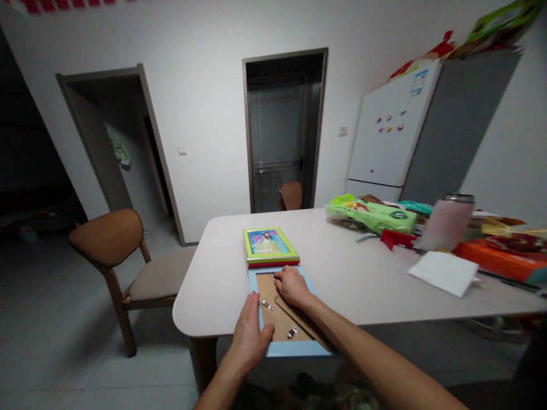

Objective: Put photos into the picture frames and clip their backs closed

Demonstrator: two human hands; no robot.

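A light blue picture frame [294,348] lies face down at the table's near edge, its brown backing board [280,329] showing. The backing carries small metal clips [292,332] and a brown stand leg [294,315], partly under my right arm. My left hand [249,330] holds the frame's left side, fingers along the edge and thumb over the border. With fingers curled and pinched, my right hand [292,286] grips a small metal clip [272,275] near the frame's far end. Just beyond lies a green-bordered picture frame [271,258] with a picture of a figure in a yellow dress, stacked on something red.
On the table's [342,296] right side are a green package [371,215], a pink bottle [447,222], a red object [395,239], a white tissue [444,273] and an orange box [499,257]. A wooden chair [113,239] stands left; a fridge [391,125] stands behind.
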